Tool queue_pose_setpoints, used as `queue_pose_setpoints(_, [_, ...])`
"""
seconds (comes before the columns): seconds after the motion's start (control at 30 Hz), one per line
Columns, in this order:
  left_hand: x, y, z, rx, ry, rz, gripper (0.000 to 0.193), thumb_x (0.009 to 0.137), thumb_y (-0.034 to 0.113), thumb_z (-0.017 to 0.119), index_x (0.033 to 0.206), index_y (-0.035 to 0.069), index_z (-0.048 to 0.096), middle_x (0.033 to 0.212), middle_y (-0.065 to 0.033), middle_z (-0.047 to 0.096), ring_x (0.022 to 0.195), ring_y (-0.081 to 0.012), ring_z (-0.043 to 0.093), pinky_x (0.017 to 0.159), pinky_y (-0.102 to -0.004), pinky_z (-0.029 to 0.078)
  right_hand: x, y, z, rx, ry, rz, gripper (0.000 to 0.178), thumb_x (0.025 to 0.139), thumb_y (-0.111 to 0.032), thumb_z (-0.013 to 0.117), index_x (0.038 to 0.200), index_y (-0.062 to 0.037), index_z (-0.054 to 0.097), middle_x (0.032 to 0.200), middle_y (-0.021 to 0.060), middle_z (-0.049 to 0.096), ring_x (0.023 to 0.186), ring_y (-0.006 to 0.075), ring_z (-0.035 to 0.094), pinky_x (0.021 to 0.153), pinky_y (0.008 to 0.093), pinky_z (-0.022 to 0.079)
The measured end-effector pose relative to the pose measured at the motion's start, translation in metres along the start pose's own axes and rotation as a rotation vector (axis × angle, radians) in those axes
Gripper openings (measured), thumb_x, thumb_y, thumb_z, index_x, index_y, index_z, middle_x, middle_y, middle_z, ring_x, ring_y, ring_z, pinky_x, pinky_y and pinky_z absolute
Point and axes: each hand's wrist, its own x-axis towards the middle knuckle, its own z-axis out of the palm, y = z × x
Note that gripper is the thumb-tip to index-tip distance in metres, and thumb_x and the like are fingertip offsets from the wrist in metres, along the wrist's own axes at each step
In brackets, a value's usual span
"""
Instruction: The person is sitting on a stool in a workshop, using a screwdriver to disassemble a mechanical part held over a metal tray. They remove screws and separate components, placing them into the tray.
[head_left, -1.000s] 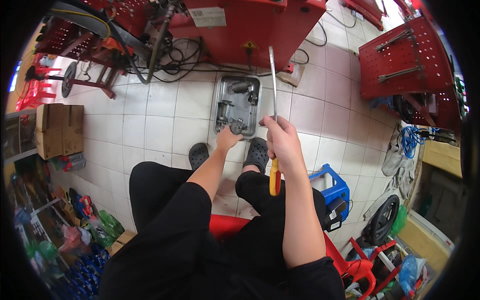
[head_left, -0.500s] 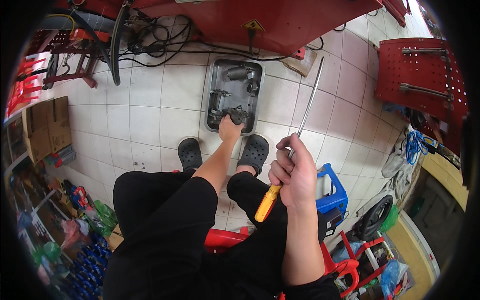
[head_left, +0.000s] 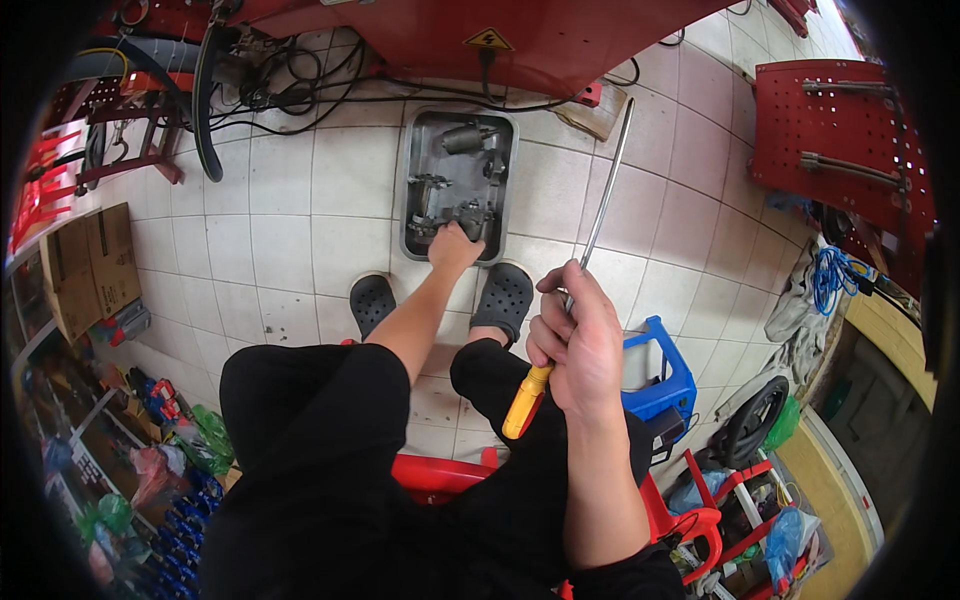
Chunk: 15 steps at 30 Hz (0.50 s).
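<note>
In my raised right hand (head_left: 578,335) is a long screwdriver (head_left: 610,190), its fingers wrapped round the shaft just above the yellow and red handle. The steel shaft points up and away over the floor. My left hand (head_left: 456,248) reaches down into the near end of a grey metal tray (head_left: 402,190), its fingers closed on a dark metal machine part (head_left: 473,217). My fingertips are partly hidden there. Also in the tray lie a cylindrical, motor-like part (head_left: 462,139), a smaller dark part (head_left: 494,168) and a long metal part (head_left: 428,195).
Beyond the tray stands a red machine cabinet (head_left: 540,45), with black cables (head_left: 420,90) along its foot. A blue step stool (head_left: 660,375) is near my right knee. A cardboard box (head_left: 90,265) stands left; a red perforated panel (head_left: 840,135) stands right.
The whole view has shifted slightly, so the tray sits a little higher and further left. Both hands keep their holds, the right on the screwdriver and the left on the metal part.
</note>
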Motion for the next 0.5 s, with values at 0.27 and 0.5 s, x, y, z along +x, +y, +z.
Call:
queue_pose_setpoints(0.27, [0.051, 0.032, -0.059, 0.079, 0.398, 0.462, 0.035, 0.068, 0.024, 0.069, 0.101, 0.012, 0.061, 0.098, -0.0094, 0.06, 0.099, -0.0285, 0.055, 0.082, -0.0427, 0.044, -0.003, 0.002, 0.001, 0.041, 0.005, -0.026, 0.027, 0.096, -0.029, 0.048, 0.088, -0.0041, 0.051, 0.052, -0.0077, 0.029, 0.04, 0.0035, 0.024, 0.039, 0.0221, 0.027])
queue_pose_setpoints(0.5, [0.128, 0.042, -0.053, 0.285, 0.354, 0.435, 0.05, 0.077, 0.013, 0.059, 0.126, 0.012, 0.045, 0.118, -0.0088, 0.053, 0.111, -0.0285, 0.05, 0.088, -0.0428, 0.042, -0.013, 0.005, 0.006, 0.018, 0.042, 0.022, 0.024, 0.096, -0.027, 0.05, 0.085, -0.0059, 0.051, 0.054, -0.0066, 0.032, 0.04, 0.0034, 0.026, 0.039, 0.0212, 0.028])
